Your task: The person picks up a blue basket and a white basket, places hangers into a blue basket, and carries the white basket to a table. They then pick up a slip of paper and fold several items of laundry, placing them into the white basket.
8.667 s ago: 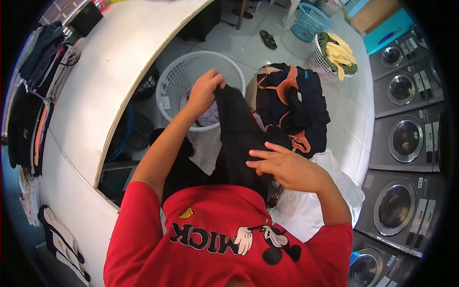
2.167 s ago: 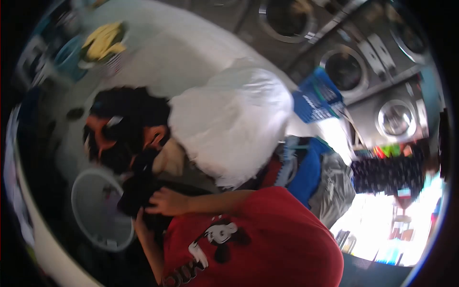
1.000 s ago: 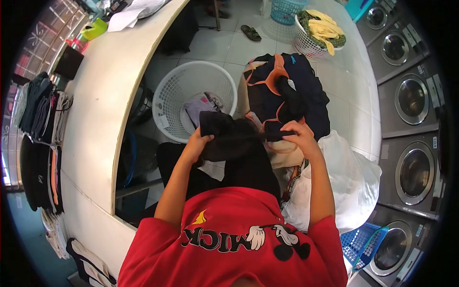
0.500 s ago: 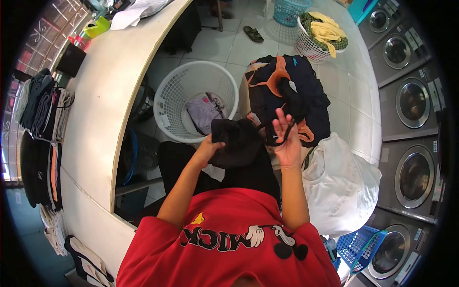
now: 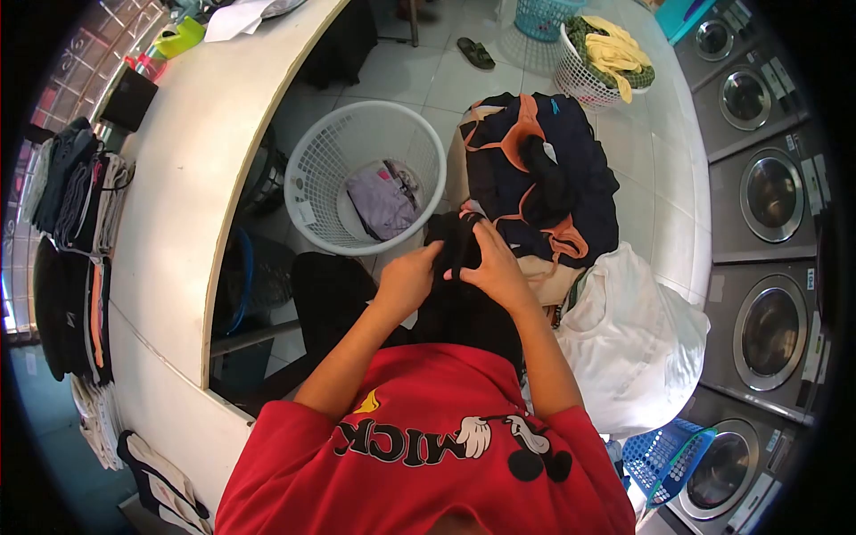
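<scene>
A black bra, bunched up, is held in front of my lap with both hands. My left hand is closed on its left side. My right hand grips the right side, with thumb and fingers curled round the dark cloth. Just beyond my hands stands a white laundry basket with a folded grey-lilac garment inside. Right of my hands, a pile of dark clothes carries an orange bra and another black item.
A white garment lies heaped at my right, above a blue basket. Washing machines line the right side. A long counter runs along the left, beside folded clothes. Farther off are a full white basket and a sandal.
My right hand, earlier raised with spread fingers and a black strap looped at them, has come left and closed on the bra. The bra is now bunched smaller between both hands.
</scene>
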